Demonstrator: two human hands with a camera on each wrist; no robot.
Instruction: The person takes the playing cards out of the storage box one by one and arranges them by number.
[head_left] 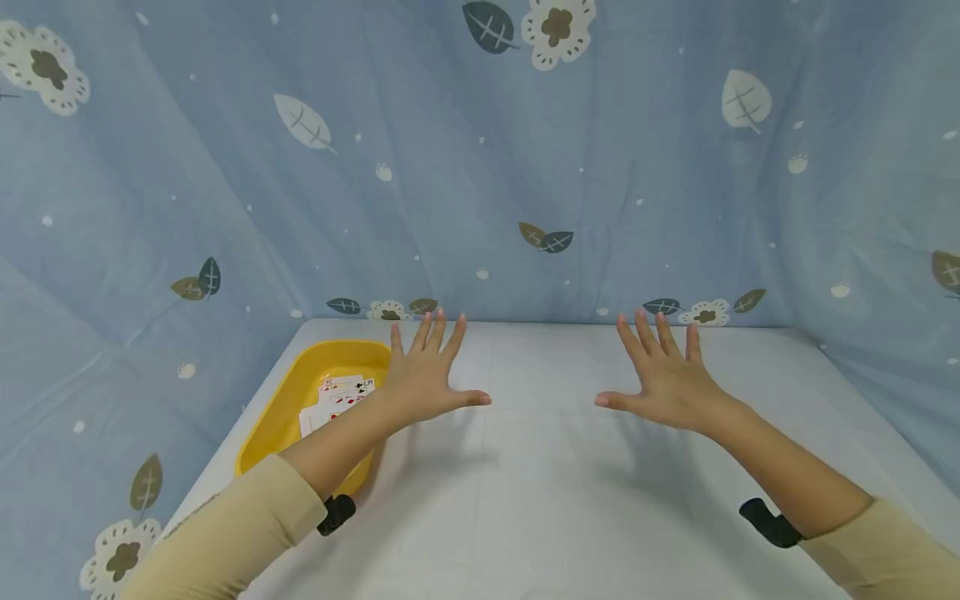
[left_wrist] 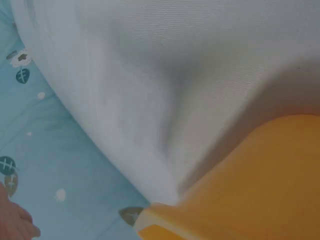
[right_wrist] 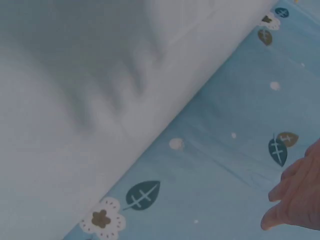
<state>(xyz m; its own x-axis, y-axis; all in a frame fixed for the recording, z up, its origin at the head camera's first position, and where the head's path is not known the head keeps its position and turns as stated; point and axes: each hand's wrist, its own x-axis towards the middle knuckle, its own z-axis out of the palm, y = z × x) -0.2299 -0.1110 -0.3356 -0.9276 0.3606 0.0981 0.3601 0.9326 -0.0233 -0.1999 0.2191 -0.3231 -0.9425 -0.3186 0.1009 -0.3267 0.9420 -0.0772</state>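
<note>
My left hand (head_left: 422, 379) is held over the table with fingers spread and thumb pointing right, holding nothing. Just left of it, partly behind the forearm, stands a yellow tray (head_left: 273, 417) with several playing cards (head_left: 339, 396) lying in it. The right hand (head_left: 670, 387) mirrors this pose on the other side, fingers spread and thumb pointing left, with nothing in it. In the left wrist view the tray's yellow wall (left_wrist: 260, 175) fills the lower right corner. The right wrist view catches part of the right hand (right_wrist: 300, 195) at its right edge.
A white cloth covers the table (head_left: 525, 500), and both hands cast shadows on it. Blue curtain (head_left: 450, 183) with leaf and flower prints rises behind the table and along both sides. Dark straps (head_left: 770, 523) sit near each sleeve cuff.
</note>
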